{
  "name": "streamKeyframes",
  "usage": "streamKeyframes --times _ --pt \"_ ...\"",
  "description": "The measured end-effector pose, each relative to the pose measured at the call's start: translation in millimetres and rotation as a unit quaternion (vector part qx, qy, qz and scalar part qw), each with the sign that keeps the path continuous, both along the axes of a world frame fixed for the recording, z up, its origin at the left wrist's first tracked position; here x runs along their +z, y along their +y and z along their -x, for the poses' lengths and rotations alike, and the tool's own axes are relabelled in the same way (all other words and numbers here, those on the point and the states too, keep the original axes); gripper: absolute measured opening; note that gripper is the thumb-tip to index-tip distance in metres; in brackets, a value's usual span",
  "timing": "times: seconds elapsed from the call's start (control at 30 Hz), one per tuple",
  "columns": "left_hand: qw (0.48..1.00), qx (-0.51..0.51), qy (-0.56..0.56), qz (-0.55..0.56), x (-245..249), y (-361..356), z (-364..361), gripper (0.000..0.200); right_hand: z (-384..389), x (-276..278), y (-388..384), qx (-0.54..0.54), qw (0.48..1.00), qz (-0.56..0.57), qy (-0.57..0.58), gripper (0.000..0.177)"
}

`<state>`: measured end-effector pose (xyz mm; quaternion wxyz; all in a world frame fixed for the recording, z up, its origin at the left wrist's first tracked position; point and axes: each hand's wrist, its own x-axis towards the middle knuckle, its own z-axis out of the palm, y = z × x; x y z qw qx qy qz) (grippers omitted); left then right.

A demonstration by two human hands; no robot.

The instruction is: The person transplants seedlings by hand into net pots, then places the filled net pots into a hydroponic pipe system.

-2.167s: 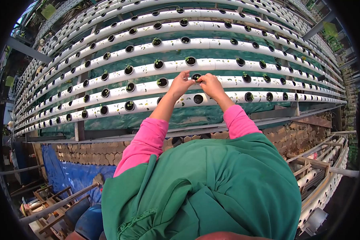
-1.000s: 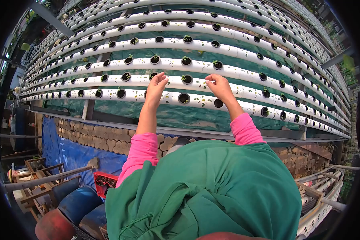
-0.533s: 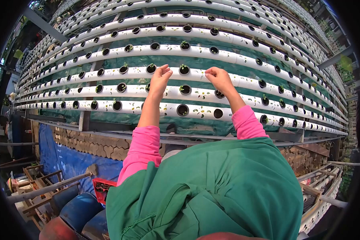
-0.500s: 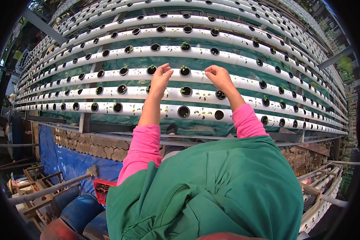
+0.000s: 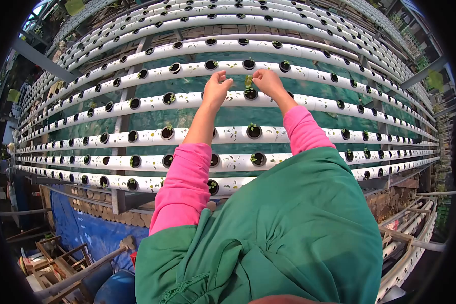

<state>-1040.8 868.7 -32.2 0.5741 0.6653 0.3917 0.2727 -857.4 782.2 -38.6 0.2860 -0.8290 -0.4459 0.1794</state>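
Observation:
I reach up over rows of white pipes (image 5: pixel 137 136) with round holes holding small black pots. My left hand (image 5: pixel 216 91) is raised over the fourth pipe from the front, fingers curled together with nothing seen in them. My right hand (image 5: pixel 268 84) is just to its right, fingertips pinched at a green seedling (image 5: pixel 248 81). The seedling stands taller than the others, above a black pot (image 5: pixel 250 94) between the two hands. Pink sleeves (image 5: pixel 185 182) and a green garment (image 5: pixel 289 238) fill the lower view.
Several pots along the pipes hold tiny seedlings (image 5: pixel 254 128); others look bare. Green sheeting (image 5: pixel 152 88) lies under the pipes. A blue tarp (image 5: pixel 86 228), brick paving (image 5: pixel 131 218), wooden frames (image 5: pixel 61 263) and a blue drum (image 5: pixel 117 289) are at lower left. More pipes (image 5: pixel 415 243) lie at lower right.
Both hands have moved farther up the rack to a higher pipe and come closer together. The right hand now pinches at a seedling over a pot between them.

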Motion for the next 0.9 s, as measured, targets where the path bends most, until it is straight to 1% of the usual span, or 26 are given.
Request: streamKeyframes --times 0.03,0.1,0.13,0.17,0.23,0.27,0.37,0.4,0.47,0.5,0.57,0.6,0.67,0.7,0.77,0.8,0.83,0.87,0.9 --pt "1.000 0.002 0.017 -0.017 -1.1 8.2 -5.5 0.050 -2.7 -3.1 9.3 -0.004 1.000 -0.001 -0.001 0.024" --pt "1.000 -0.010 0.002 -0.002 -4.0 24.9 -16.7 0.052 -6.9 -14.2 26.7 -0.023 0.998 -0.023 -0.057 0.032" --pt "1.000 -0.015 0.004 0.002 -5.2 32.1 -22.4 0.052 -12.0 -17.6 36.4 -0.023 0.998 -0.001 -0.057 0.046" --pt "1.000 -0.019 0.006 0.007 -6.9 38.3 -27.3 0.053 -15.7 -22.6 43.1 -0.025 0.998 0.000 -0.058 0.046" --pt "0.999 -0.032 0.013 0.007 -2.0 45.4 -32.3 0.055 -19.5 -26.3 56.1 -0.067 0.991 0.012 -0.113 0.055" --pt "0.999 -0.036 0.012 -0.003 -2.2 49.2 -35.9 0.055 -21.8 -28.2 61.6 -0.069 0.991 0.012 -0.113 0.055" --pt "0.999 -0.049 0.014 -0.008 -3.8 61.2 -44.1 0.056 -27.6 -32.6 74.6 -0.081 0.987 0.046 -0.130 0.065" --pt "0.999 -0.050 0.015 -0.005 -3.3 62.7 -45.8 0.056 -28.6 -33.4 76.9 -0.083 0.987 0.046 -0.130 0.065" --pt "0.999 -0.052 0.013 0.003 -1.8 64.1 -48.2 0.056 -30.1 -34.4 81.3 -0.057 0.984 0.099 -0.134 0.064" --pt "0.998 -0.053 0.014 0.004 -2.8 64.8 -48.9 0.056 -33.0 -38.7 82.8 -0.058 0.984 0.100 -0.132 0.064" --pt "0.998 -0.064 0.009 -0.005 -3.4 66.1 -49.7 0.054 -41.7 -46.4 83.2 -0.050 0.988 0.035 -0.144 0.058" --pt "0.998 -0.066 0.011 -0.003 -2.6 66.2 -49.1 0.054 -45.8 -44.5 81.6 -0.051 0.988 0.038 -0.143 0.058" --pt "0.997 -0.070 -0.012 0.002 0.0 67.2 -47.7 0.051 -53.8 -28.3 76.2 -0.005 0.997 -0.083 -0.005 0.059" --pt "0.997 -0.071 -0.013 0.003 0.8 68.1 -47.4 0.051 -56.7 -21.2 72.8 -0.006 0.997 -0.082 -0.006 0.059" --pt "0.995 -0.082 -0.045 -0.015 2.2 70.0 -47.1 0.051 -57.0 -4.5 64.2 0.049 0.981 -0.144 0.118 0.061" --pt "0.995 -0.082 -0.046 -0.014 0.1 71.0 -48.2 0.051 -49.9 12.7 56.3 0.062 0.972 -0.142 0.180 0.061" --pt "0.992 -0.102 -0.081 -0.007 -3.7 72.4 -50.0 0.051 -45.9 27.7 50.1 0.062 0.972 -0.141 0.179 0.061" --pt "0.986 -0.121 -0.115 -0.001 -5.4 72.8 -51.2 0.052 -42.9 41.4 44.6 0.077 0.963 -0.121 0.228 0.058" --pt "0.986 -0.121 -0.115 -0.001 -3.6 71.3 -51.5 0.052 -40.5 52.2 39.8 0.091 0.951 -0.101 0.276 0.055"
